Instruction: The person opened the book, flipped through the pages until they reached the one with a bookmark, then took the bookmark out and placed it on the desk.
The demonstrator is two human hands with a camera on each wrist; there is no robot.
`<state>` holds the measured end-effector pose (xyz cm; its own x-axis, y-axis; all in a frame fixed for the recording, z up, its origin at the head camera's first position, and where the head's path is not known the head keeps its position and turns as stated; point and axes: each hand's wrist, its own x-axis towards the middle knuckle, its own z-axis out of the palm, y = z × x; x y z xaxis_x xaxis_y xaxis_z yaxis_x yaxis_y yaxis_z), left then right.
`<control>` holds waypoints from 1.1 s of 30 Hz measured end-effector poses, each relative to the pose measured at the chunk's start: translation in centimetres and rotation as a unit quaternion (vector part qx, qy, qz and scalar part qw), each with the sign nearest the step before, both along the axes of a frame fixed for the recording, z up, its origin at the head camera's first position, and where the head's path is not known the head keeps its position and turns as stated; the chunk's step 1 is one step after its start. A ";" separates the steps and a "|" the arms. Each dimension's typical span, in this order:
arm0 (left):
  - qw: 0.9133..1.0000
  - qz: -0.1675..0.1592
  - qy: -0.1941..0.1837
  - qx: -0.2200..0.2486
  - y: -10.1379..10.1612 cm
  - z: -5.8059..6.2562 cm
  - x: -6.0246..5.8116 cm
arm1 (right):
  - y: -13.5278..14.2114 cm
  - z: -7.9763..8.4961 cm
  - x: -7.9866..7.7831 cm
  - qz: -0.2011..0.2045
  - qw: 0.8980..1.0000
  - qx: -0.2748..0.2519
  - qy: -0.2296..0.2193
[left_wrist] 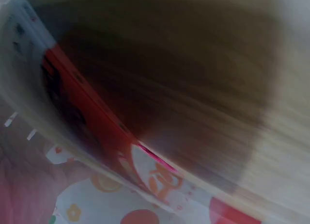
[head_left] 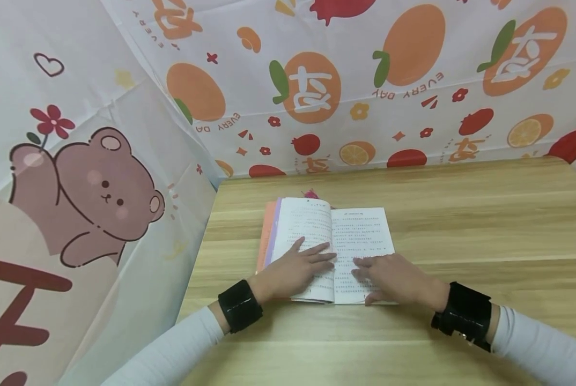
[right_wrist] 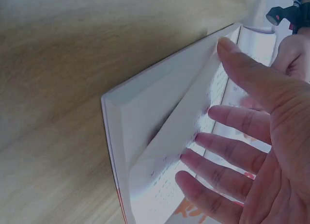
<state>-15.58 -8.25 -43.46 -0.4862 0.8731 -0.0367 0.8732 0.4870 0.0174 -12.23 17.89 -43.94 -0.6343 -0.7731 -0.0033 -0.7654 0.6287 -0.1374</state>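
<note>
An open book [head_left: 360, 230] with printed pages lies on the wooden table, its spine running away from me. My left hand [head_left: 293, 271] rests on the left page, fingers spread toward the fold. Over the lower right page lies my right hand [head_left: 394, 276], fingers pointing at the fold. In the right wrist view a page [right_wrist: 179, 136] stands raised in a curve. The right hand [right_wrist: 261, 136] is beside it with fingers extended and the thumb at the page's edge. The left wrist view is dim and blurred, with a red strip [left_wrist: 97, 112] close to the camera.
The wooden table [head_left: 486, 230] extends right of the book. Orange and purple edges [head_left: 266, 236] show under the book's left side. A small pink object [head_left: 310, 194] sticks out behind it. A fruit-print cloth [head_left: 355, 118] hangs behind, a bear-print cloth [head_left: 109, 187] at left.
</note>
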 end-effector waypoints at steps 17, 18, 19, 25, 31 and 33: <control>0.977 0.068 -0.158 0.127 -0.5 0.1 -0.5 | 1.7 0.9 0.5 -0.181 0.977 -0.075 0.084; 0.968 0.084 -0.183 0.151 -0.4 0.3 -0.5 | 1.4 0.7 0.6 -0.156 0.982 -0.093 0.057; 0.955 0.104 -0.213 0.179 -0.3 0.5 -0.5 | 1.0 0.5 0.7 -0.127 0.986 -0.108 0.027; 0.828 0.200 -0.398 0.341 -0.2 2.4 -0.9 | -2.4 -0.8 1.6 -0.027 0.992 -0.104 -0.062; 0.788 0.276 -0.402 0.375 -1.1 2.9 -1.5 | -3.4 -1.1 2.3 -0.011 0.997 -0.064 -0.040; 0.795 0.309 -0.356 0.383 -1.6 2.6 -1.8 | -3.3 -0.9 2.5 -0.007 0.998 -0.056 -0.035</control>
<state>-17.36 -9.81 -40.82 -0.9249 0.3741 -0.0682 0.1071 0.4285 0.8972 -9.73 14.64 -44.82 -0.6459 -0.7625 0.0384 -0.7431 0.6164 -0.2604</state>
